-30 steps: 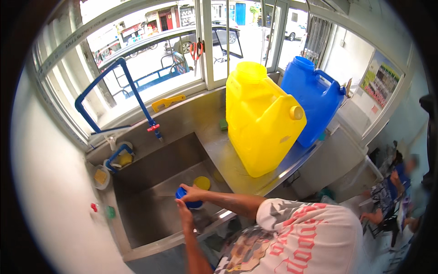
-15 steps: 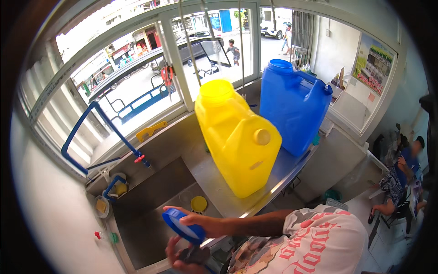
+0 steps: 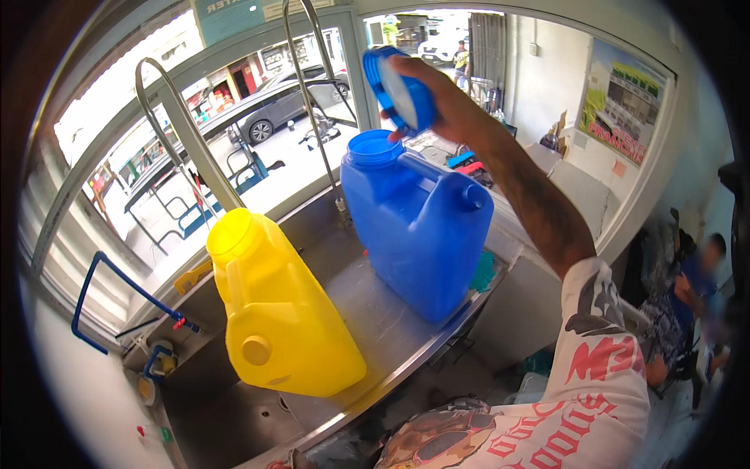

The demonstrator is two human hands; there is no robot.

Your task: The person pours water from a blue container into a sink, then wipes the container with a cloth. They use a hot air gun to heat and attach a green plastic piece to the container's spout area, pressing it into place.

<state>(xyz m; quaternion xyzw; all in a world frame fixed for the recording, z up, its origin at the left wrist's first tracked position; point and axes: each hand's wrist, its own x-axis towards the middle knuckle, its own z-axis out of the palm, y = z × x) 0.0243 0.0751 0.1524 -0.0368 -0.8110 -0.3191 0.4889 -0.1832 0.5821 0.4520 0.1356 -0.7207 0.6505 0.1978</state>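
Raised above the blue water jug (image 3: 414,227), my right hand (image 3: 437,90) grips a wide blue screw lid (image 3: 398,92), tilted, its pale inner face partly showing. The lid is apart from the jug's round, uncapped neck. That jug stands upright on the steel counter and has a small blue cap on its shoulder. To its left is a yellow water jug (image 3: 285,313) with a wide neck and a small yellow side cap. Only a sliver of what looks like my left hand (image 3: 283,463) shows at the lower edge; its fingers are hidden.
A steel sink (image 3: 211,418) lies left of the yellow jug. Curved metal pipes (image 3: 306,102) rise by the window. Blue tubing (image 3: 125,289) sticks out over the sink. A seated person (image 3: 691,281) is at the far right; a car (image 3: 273,109) stands outside.
My right hand has carried the blue lid from over the sink up to above the blue jug. My left hand has dropped almost out of sight. The view has shifted right.
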